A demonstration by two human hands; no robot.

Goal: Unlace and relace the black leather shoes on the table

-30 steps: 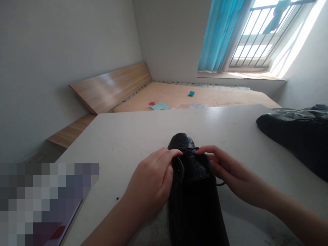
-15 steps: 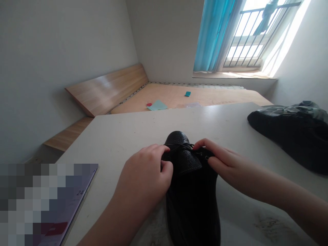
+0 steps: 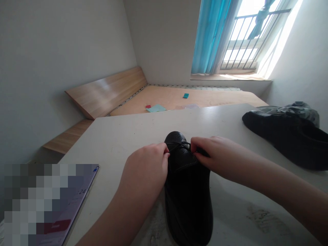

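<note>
A black leather shoe (image 3: 188, 194) lies on the white table (image 3: 123, 136), toe pointing away from me. My left hand (image 3: 145, 171) pinches the thin black lace (image 3: 179, 145) at the shoe's left side. My right hand (image 3: 214, 155) pinches the lace on the right side, fingers closed over the tongue area. The lace runs taut between the two hands across the front of the shoe.
A second black shoe (image 3: 284, 135) lies at the table's right with a grey-green cloth (image 3: 294, 107) behind it. A blurred flat object (image 3: 48, 201) sits at the near left. Beyond the table is a bare wooden bed platform (image 3: 179, 97) with small teal and red items, and a window with a blue curtain (image 3: 207, 34).
Both hands have shifted slightly forward toward the toe and closer together on the lace. The view has tilted a little, showing more of the second shoe.
</note>
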